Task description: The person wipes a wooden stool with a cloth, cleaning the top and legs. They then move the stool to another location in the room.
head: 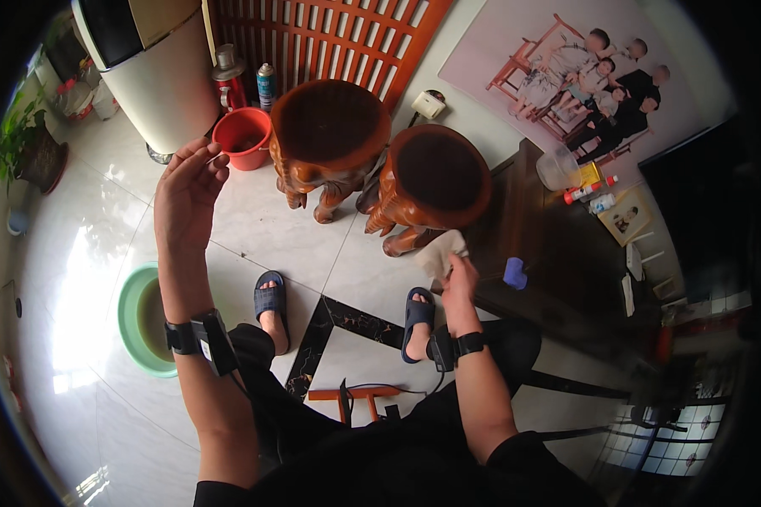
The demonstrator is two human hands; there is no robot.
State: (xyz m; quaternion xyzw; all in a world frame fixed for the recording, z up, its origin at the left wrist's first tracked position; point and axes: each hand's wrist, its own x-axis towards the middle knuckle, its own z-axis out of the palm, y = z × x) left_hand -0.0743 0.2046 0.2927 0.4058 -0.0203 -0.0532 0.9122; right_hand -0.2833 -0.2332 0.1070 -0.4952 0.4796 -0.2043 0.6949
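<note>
My left hand [187,196] is raised near the red plastic bucket [247,152], fingers curled together. A thin white thing [214,156], too small to identify, shows between its fingertips. In my right hand [460,282] is a crumpled beige cloth [441,253], just in front of the nearer carved wooden elephant stool [444,177]. A second elephant stool [330,127] stands beside it, to the left. Both have dark round tops and glossy reddish-brown bodies. Each forearm wears a strapped black device.
A green basin [130,317] of murky water sits on the tiled floor left of my feet. Behind the bucket are a red thermos [229,85] and a spray can [266,87]. A dark wooden cabinet [545,253] at right bears a blue-purple item [515,274], bottles and a framed photo.
</note>
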